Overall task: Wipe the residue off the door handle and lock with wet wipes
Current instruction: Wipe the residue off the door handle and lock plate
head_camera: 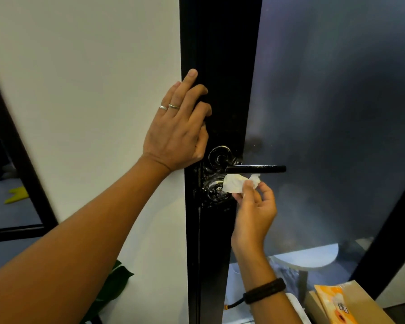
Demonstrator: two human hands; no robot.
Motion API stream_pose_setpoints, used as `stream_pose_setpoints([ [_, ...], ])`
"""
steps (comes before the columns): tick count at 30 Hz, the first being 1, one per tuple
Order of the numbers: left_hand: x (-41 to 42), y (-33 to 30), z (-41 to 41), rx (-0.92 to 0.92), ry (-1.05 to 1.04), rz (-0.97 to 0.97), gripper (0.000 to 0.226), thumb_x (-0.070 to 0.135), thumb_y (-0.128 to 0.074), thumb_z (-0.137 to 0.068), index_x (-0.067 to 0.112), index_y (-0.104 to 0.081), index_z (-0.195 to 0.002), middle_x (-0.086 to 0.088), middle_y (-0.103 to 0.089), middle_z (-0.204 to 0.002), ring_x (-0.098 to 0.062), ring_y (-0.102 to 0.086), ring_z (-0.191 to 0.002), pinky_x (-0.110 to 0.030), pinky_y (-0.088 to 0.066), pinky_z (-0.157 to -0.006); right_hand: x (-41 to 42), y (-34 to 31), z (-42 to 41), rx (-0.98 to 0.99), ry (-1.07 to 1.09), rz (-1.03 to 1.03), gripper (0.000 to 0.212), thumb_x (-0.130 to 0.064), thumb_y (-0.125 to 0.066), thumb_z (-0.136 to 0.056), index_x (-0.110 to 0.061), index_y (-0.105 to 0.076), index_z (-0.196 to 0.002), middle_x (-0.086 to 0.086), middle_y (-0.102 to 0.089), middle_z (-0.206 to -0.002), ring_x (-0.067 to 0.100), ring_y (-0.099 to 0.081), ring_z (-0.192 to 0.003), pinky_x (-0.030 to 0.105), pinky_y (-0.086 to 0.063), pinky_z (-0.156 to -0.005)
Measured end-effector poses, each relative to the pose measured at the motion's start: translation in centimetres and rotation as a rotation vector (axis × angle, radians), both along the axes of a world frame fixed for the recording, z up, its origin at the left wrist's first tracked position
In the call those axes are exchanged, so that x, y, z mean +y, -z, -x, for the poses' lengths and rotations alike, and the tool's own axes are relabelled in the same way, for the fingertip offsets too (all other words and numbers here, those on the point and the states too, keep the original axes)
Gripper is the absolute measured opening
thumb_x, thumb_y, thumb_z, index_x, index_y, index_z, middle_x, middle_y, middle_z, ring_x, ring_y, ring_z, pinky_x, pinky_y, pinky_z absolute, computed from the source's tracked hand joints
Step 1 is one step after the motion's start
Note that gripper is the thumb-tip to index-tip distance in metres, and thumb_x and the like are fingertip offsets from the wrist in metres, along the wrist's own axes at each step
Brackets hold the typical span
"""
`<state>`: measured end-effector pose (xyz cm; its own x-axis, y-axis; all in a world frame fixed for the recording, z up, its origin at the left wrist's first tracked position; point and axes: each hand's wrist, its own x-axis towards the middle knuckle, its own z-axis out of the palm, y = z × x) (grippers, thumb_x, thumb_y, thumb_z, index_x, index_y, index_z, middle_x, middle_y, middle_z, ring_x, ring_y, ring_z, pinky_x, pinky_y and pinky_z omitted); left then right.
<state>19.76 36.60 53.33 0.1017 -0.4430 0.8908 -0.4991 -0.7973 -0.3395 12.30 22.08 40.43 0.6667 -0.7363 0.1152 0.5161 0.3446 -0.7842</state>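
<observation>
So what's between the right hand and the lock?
In the head view, a folded wet wipe, pinched in the right hand, lies against the lock, just under the handle.

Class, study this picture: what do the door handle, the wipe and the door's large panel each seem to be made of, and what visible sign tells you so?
Door handle: probably metal with a glossy black finish; it shows sharp bright highlights.
Wipe: thin, soft, white nonwoven or paper; it crumples in the right hand.
Door panel: apparently frosted glass; shapes behind look blurred and hazy.
</observation>
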Motion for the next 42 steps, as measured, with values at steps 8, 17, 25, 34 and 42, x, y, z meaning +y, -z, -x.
stream_pose_setpoints([
  [8,0.0,0.0,0.1,0.011,-0.003,0.0,0.027,0.021,-0.056,-0.096,0.008,-0.068,-0.116,-0.019,-0.058,-0.146,-0.041,-0.03,-0.158,-0.053,-0.028,-0.13,0.2,0.1,-4.3,-0.12,0.138,0.33,0.021,-0.006,-0.068,-0.1,-0.013,-0.078,-0.118,0.004,-0.076,-0.119,0.019,-0.073,-0.114,0.03,-0.058,-0.097],
  [17,0.0,0.0,-0.1,-0.006,-0.013,0.0,0.026,0.02,-0.059,-0.094,0.009,-0.069,-0.114,-0.019,-0.059,-0.146,-0.041,-0.032,-0.157,-0.053,-0.029,-0.129,0.6,0.5,-6.2,-0.097,0.359,0.559,0.026,0.01,-0.068,-0.093,-0.003,-0.077,-0.114,0.003,-0.065,-0.118,0.008,-0.069,-0.104,0.022,-0.056,-0.098],
  [25,-0.4,1.3,0.1,0.026,-0.027,0.008,0.027,0.023,-0.057,-0.095,0.01,-0.07,-0.114,-0.019,-0.059,-0.147,-0.042,-0.031,-0.157,-0.055,-0.029,-0.129,-0.3,1.5,-5.5,0.003,0.363,0.605,0.006,0.003,-0.074,-0.09,0.006,-0.077,-0.093,0.013,-0.069,-0.102,0.007,-0.061,-0.084,0.025,-0.054,-0.074],
  [34,-0.4,1.5,0.1,0.037,-0.017,0.016,0.03,0.025,-0.055,-0.097,0.008,-0.07,-0.116,-0.019,-0.059,-0.148,-0.042,-0.033,-0.156,-0.056,-0.029,-0.129,0.5,2.0,-3.1,0.003,0.174,0.833,0.015,-0.015,-0.074,-0.096,-0.011,-0.081,-0.11,0.0,-0.071,-0.102,0.019,-0.07,-0.093,0.033,-0.061,-0.08],
  [42,-0.5,1.5,0.0,0.039,0.03,0.046,0.033,0.022,-0.059,-0.092,0.008,-0.068,-0.121,-0.022,-0.051,-0.155,-0.043,-0.034,-0.155,-0.055,-0.029,-0.13,-3.8,-3.2,2.4,-0.224,0.225,1.173,0.018,-0.003,-0.078,-0.092,-0.003,-0.078,-0.11,0.002,-0.074,-0.098,0.007,-0.07,-0.09,0.014,-0.053,-0.079],
])
